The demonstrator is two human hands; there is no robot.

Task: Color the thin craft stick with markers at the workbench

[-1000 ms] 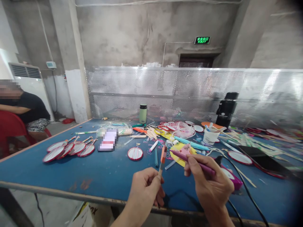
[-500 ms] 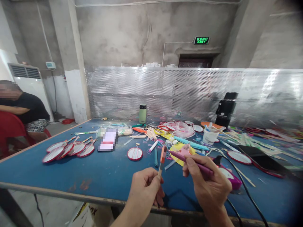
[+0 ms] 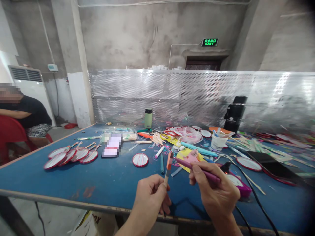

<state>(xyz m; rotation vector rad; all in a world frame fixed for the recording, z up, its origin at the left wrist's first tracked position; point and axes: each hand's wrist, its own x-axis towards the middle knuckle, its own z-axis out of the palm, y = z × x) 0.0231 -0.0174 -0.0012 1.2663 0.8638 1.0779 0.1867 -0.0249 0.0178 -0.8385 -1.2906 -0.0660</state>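
Observation:
Pinched upright in my left hand (image 3: 151, 195) is a flat wooden stick (image 3: 166, 178) with an orange upper part and a dark patch near its top. My right hand (image 3: 218, 193) grips a purple marker-like pen (image 3: 209, 175), its tip pointing left, close beside the stick's orange end; I cannot tell whether they touch. Behind the pen lies a yellow cutout with a pink cartoon figure (image 3: 190, 155). A magenta box (image 3: 243, 190) sits to the right of my right hand, partly hidden by it. A teal marker (image 3: 162, 164) lies just beyond the stick.
Red-rimmed round discs with sticks (image 3: 56, 160) overlap at the left, and a single disc (image 3: 140, 160) lies mid-table. A phone (image 3: 112, 146), green bottle (image 3: 148, 118), white cup (image 3: 219, 142), black flask (image 3: 235, 114) and dark tablet (image 3: 273, 165) stand or lie around. Black cables (image 3: 258, 193) cross the right side.
My right hand and the purple pen have shifted very slightly left, toward the stick. My left hand and the stick look unmoved.

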